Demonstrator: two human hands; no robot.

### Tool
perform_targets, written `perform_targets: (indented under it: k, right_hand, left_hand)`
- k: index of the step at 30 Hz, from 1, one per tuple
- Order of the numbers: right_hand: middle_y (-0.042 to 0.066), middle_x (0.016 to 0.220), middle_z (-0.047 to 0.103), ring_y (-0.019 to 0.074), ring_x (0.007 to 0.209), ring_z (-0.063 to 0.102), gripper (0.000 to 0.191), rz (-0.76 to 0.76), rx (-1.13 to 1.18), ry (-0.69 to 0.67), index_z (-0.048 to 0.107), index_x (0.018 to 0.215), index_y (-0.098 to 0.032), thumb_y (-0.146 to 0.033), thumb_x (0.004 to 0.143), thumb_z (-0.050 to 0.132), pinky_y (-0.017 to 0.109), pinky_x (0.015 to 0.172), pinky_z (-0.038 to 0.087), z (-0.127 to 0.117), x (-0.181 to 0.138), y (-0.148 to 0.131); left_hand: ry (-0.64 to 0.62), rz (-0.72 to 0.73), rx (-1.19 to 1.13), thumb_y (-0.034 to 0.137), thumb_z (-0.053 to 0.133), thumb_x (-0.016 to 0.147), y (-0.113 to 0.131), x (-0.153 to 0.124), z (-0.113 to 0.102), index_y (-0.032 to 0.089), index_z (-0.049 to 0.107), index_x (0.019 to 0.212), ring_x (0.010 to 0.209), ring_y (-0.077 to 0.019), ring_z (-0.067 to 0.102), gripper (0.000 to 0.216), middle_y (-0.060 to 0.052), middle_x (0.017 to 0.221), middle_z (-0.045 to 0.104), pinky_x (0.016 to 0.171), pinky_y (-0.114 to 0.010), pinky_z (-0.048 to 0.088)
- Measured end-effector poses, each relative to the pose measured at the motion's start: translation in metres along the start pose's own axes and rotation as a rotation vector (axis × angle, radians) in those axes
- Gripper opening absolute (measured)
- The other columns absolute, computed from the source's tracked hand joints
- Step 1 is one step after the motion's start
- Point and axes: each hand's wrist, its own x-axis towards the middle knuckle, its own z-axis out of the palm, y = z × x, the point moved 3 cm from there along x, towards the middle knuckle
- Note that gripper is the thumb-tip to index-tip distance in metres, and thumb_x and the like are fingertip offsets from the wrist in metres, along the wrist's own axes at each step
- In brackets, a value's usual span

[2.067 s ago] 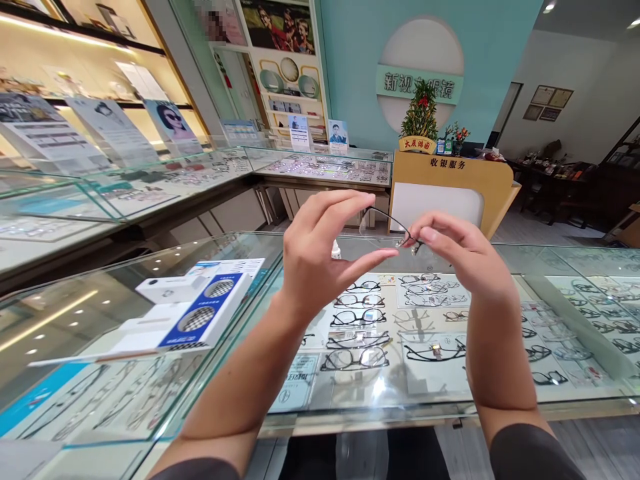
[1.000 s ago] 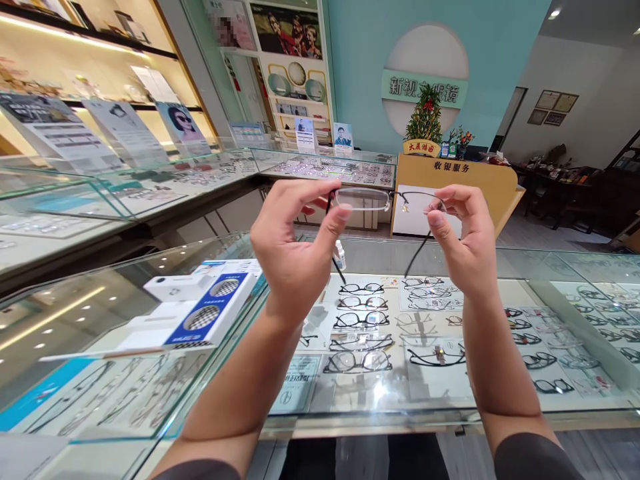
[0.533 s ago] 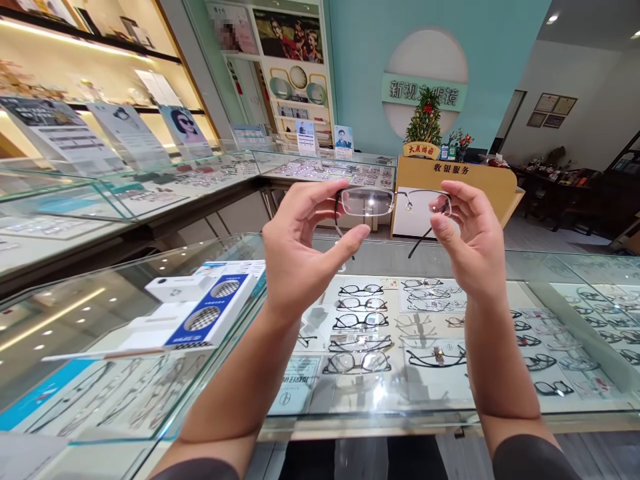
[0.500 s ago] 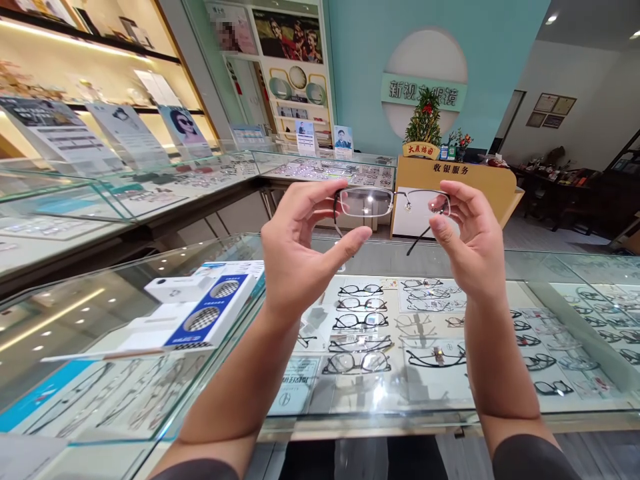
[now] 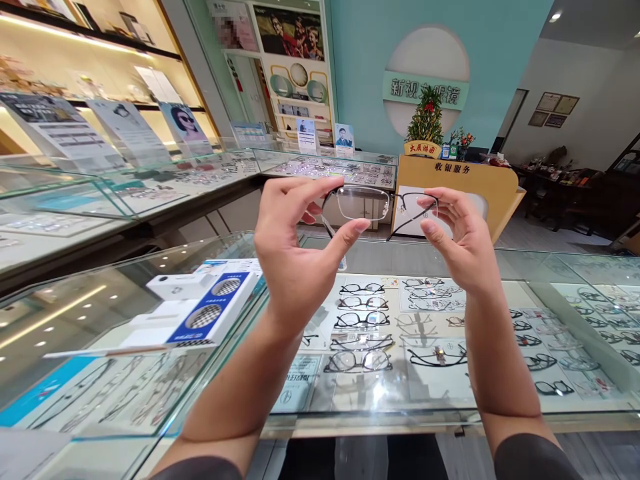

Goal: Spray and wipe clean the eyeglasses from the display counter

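A pair of half-rim eyeglasses [image 5: 364, 203] with dark upper rims and clear lenses is held up above the glass counter. My left hand [image 5: 300, 247] grips them at the left end, by the hinge, its thumb stretched below the left lens. At the other end my right hand [image 5: 460, 243] has its fingers on the right rim, thumb lower down. The temples are unfolded, and the dark one slants down behind the right lens. Below lie several rows of eyeglass frames [image 5: 361, 320] inside the display case [image 5: 400, 417].
On the counter to the left sit a blue-and-white box [image 5: 215, 310] and white boxes [image 5: 180, 287]. More glass cases [image 5: 190, 180] run along the left and back. A wooden cashier desk [image 5: 457, 177] with a potted plant [image 5: 424, 123] stands behind.
The eyeglasses have turned and shifted slightly left. Both hands moved a little left with them, and the dark temple now crosses behind the right lens.
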Motion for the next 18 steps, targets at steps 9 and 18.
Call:
perform_targets:
  k: [9, 18]
  right_hand:
    - [0.008, 0.132, 0.076, 0.0230, 0.121, 0.073, 0.045, 0.102, 0.122, -0.033, 0.066, 0.135, -0.030, -0.050, 0.096, 0.075, 0.045, 0.107, 0.062, 0.003, 0.003, 0.013]
    - [0.005, 0.124, 0.079, 0.0228, 0.116, 0.074, 0.041, 0.062, 0.048, 0.064, 0.069, 0.127, -0.029, -0.048, 0.092, 0.079, 0.046, 0.108, 0.059, 0.003, 0.002, 0.006]
  left_hand:
    - [0.026, -0.006, 0.002, 0.068, 0.080, 0.087, -0.002, 0.000, 0.000, 0.040, 0.076, 0.124, 0.112, -0.0315, 0.068, 0.047, -0.004, 0.114, 0.071, 0.085, -0.056, 0.063]
    - [-0.045, -0.070, -0.084, 0.070, 0.079, 0.087, -0.023, 0.004, 0.001, 0.043, 0.075, 0.125, 0.113, -0.0325, 0.071, 0.048, -0.003, 0.123, 0.074, 0.085, -0.056, 0.065]
